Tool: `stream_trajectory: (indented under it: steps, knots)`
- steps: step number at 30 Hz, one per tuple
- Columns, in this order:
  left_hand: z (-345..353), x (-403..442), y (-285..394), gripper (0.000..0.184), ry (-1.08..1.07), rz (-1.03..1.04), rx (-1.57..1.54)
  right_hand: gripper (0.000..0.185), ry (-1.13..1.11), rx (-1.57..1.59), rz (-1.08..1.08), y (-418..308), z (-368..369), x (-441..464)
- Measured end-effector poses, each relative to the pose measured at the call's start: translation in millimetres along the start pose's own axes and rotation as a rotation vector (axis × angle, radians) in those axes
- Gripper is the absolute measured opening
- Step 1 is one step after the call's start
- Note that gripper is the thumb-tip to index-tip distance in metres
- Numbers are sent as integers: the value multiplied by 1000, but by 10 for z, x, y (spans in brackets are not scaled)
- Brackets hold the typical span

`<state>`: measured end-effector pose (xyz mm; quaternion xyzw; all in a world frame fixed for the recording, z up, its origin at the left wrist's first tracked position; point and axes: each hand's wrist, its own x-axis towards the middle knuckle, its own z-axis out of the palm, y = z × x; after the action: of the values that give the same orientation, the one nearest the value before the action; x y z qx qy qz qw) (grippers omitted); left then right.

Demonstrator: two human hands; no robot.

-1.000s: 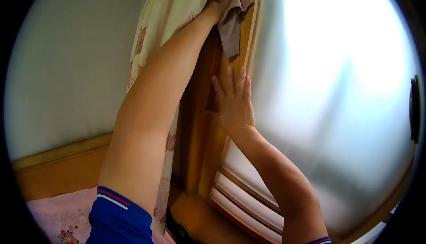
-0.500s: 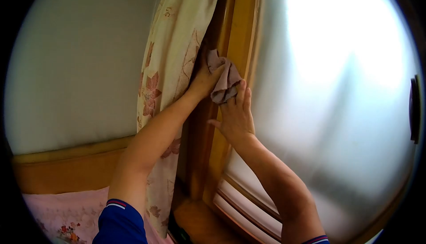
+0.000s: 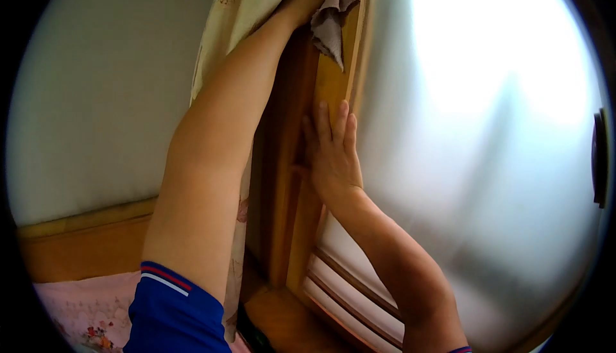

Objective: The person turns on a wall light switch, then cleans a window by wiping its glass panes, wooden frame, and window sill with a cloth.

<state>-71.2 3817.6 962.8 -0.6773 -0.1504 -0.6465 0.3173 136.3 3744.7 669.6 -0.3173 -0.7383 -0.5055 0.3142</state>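
At the top of the view my left hand [image 3: 304,1] is closed on a greyish-pink cloth [image 3: 330,23], whose loose end hangs down in front of a yellow wooden frame [image 3: 335,87]. The fingers of that hand are partly hidden by the cloth. Lower down, my right hand [image 3: 335,157] lies against the same frame, empty, with its fingers stretched upward and spread. A cream floral curtain [image 3: 221,26] hangs behind and beside my left arm, which covers much of it.
A bright frosted glass pane [image 3: 462,160] fills the right side. To the lower left are a wooden headboard [image 3: 90,241] and pink floral bedding [image 3: 83,308]. A wooden surface [image 3: 289,321] lies below the frame, and a plain wall [image 3: 109,109] stands at left.
My left hand has moved up along the frame with the cloth, away from my right hand. The right hand has come off the cloth's lower edge and shifted slightly down. The curtain is more covered.
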Motion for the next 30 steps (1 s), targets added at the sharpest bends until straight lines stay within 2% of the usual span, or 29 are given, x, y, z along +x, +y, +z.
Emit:
stream_trajectory:
  steps: [1, 2, 4, 5, 7, 11, 12, 13, 14, 16, 17, 19, 21, 23, 24, 25, 27, 30]
  knots:
    - [-76, -472, -195, 85, 156, 107, 268, 92, -19, -7, -21, -258, 86, -186]
    - [-218, -829, 275, 79, 197, -51, 12, 92, -31, 2, -29, -465, 7, -236]
    - [-48, -1410, 94, 94, -29, -461, -24, 92, -69, 37, -17, -378, 541, -110]
    - [-38, -1641, 350, 98, -5, -502, -51, 92, -88, 34, -25, -380, 534, -96]
    - [-11, -2091, 462, 98, -5, -520, -74, 94, -206, -29, -25, -404, 534, -68]
    - [-75, -2972, 548, 95, -48, -529, -97, 89, -262, -52, -39, -421, 482, -37]
    - [-90, -3222, 538, 90, -87, -732, -171, 90, -166, -8, -26, -427, 536, -72]
    - [-130, -3391, 413, 90, -89, -777, -177, 90, -67, 38, -10, -440, 597, -92]
    - [-175, -3614, 106, 89, -295, -667, -144, 90, -68, -15, 2, -462, 631, -60]
    - [-222, -4174, 164, 88, -498, -604, -141, 92, -140, -242, 0, -514, 636, -39]
    - [-251, -4386, 376, 82, -483, -665, -105, 93, -196, -419, -15, -531, 609, -25]
    - [-292, -4855, 924, 77, -477, -764, -86, 93, -240, -281, -47, -549, 531, -30]
    - [-368, -5219, 1534, 83, -269, -1131, -33, 94, -253, -147, -61, -565, 310, 38]
    - [-342, -5851, 1826, 88, -262, -1163, 96, 106, -568, -102, -40, -561, 78, 133]
    - [-344, -6096, 1998, 87, -241, -1255, 67, 107, -446, -197, -52, -630, 53, 29]
    - [-306, -6451, 2089, 87, -265, -1311, 98, 107, -450, -196, -58, -615, 133, -3]
    - [-361, -6893, 2322, 87, -351, -1444, 134, 109, -322, -180, -65, -565, 313, -18]
    - [-449, -7389, 2613, 85, -461, -1602, 192, 109, -371, -167, -62, -632, 159, 13]
